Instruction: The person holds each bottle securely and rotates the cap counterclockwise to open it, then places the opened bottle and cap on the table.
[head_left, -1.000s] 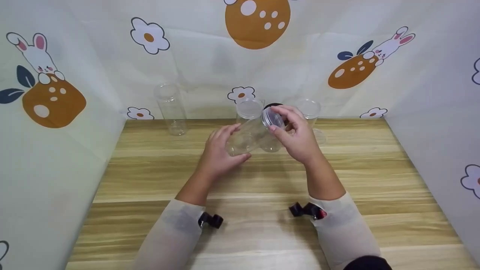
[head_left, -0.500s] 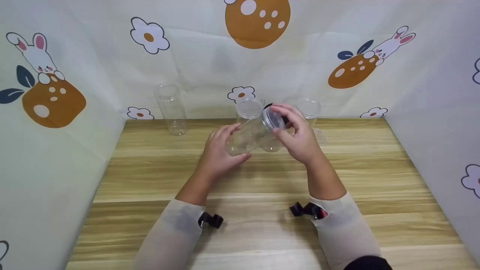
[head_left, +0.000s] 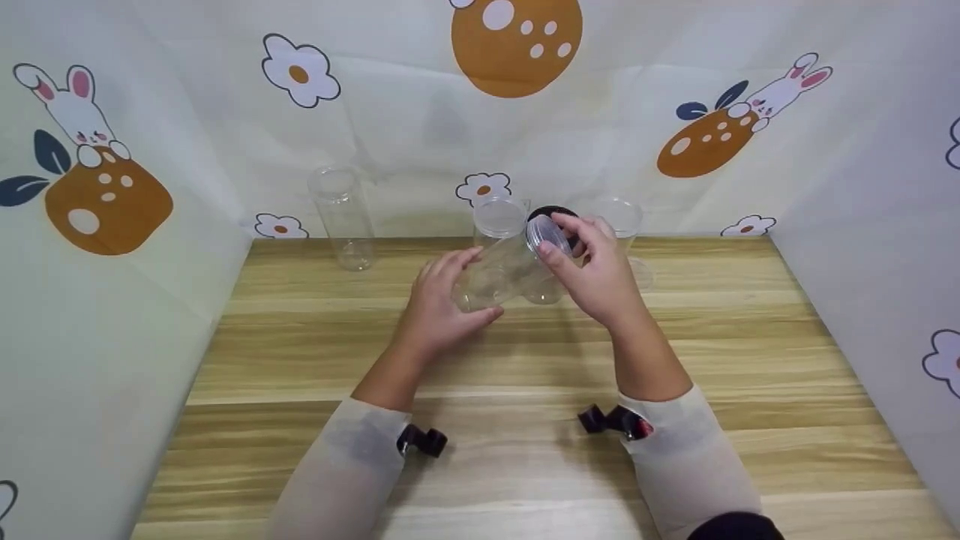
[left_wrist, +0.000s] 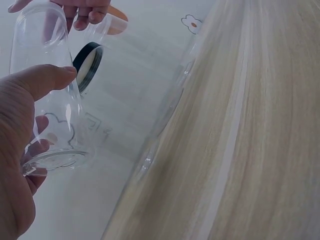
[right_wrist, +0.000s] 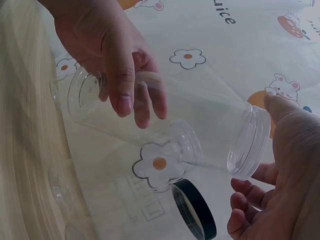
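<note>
The left hand (head_left: pixel 439 304) is curled round the lower body of a clear jar (head_left: pixel 491 279), thumb on the near side and fingers on the far side, probably to keep the smooth plastic steady. The right hand (head_left: pixel 602 283) pinches the rim of the clear lid (head_left: pixel 541 229) at the jar's other end, a hold that would suit turning it; whether the lid is fully seated I cannot tell. The jar tilts, its lid towards 2 o'clock and its base towards 8, likely so each hand reaches one end easily. Beyond it stand a second clear jar (head_left: pixel 497 216) at 12 o'clock, a black lid (right_wrist: pixel 196 206) between 1 and 2, a third jar (head_left: pixel 627 216) at 2, and a tall jar (head_left: pixel 343 225) apart at 10, on the table (head_left: pixel 510 450).
</note>
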